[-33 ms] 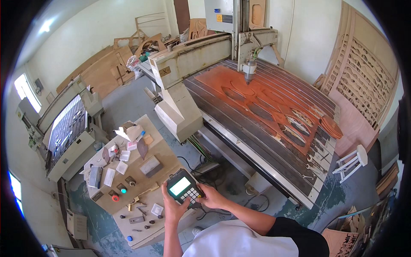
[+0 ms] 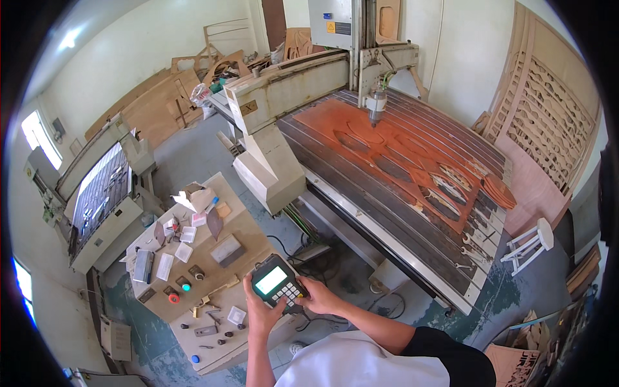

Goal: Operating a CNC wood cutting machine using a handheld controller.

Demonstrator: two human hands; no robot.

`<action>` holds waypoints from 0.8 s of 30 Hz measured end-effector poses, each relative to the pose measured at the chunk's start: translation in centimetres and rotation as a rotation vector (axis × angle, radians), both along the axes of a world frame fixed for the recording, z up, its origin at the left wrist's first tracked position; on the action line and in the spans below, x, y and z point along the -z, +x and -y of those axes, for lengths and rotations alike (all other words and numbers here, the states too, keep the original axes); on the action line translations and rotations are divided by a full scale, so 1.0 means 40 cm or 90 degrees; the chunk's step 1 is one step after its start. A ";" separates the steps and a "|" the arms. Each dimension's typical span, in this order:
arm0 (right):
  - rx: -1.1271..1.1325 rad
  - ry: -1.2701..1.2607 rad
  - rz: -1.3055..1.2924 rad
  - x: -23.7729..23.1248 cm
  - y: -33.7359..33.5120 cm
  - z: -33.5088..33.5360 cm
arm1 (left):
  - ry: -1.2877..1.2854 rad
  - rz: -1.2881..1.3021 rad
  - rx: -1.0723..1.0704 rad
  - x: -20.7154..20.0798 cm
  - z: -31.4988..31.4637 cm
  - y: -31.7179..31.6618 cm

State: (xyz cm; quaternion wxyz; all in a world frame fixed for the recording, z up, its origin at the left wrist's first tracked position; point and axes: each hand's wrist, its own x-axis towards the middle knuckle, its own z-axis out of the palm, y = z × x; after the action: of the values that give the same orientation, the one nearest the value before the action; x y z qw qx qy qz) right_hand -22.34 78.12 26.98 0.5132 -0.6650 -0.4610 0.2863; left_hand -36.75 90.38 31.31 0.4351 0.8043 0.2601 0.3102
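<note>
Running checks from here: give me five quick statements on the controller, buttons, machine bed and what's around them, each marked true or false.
1. The left hand and right hand both hold the controller. True.
2. The controller's screen is dark. False: it is brightly lit.
3. The red button is left of the teal button. True.
4. The white stool is left of the machine bed. False: it is to the right.
5. The orange-red sheet has cut-out openings. True.
</note>
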 end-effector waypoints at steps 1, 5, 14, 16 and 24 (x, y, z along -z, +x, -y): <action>-0.003 0.000 -0.014 0.002 0.000 -0.001 | 0.009 -0.004 -0.002 -0.002 0.001 0.000; 0.000 0.002 -0.009 -0.002 -0.002 0.000 | 0.034 -0.008 -0.003 0.000 -0.002 -0.001; 0.000 0.021 0.024 0.010 -0.002 -0.004 | -0.025 0.019 -0.018 -0.010 0.005 0.000; -0.005 0.007 0.026 0.014 0.001 -0.005 | -0.029 0.018 -0.017 -0.013 0.006 0.001; -0.005 0.003 0.018 0.000 -0.001 -0.004 | 0.006 0.011 -0.026 -0.004 0.001 -0.002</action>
State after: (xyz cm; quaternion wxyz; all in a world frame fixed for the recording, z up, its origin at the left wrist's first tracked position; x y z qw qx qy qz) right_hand -22.39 78.28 26.99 0.5072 -0.6658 -0.4715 0.2778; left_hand -36.84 90.33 31.45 0.4270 0.7982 0.2712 0.3269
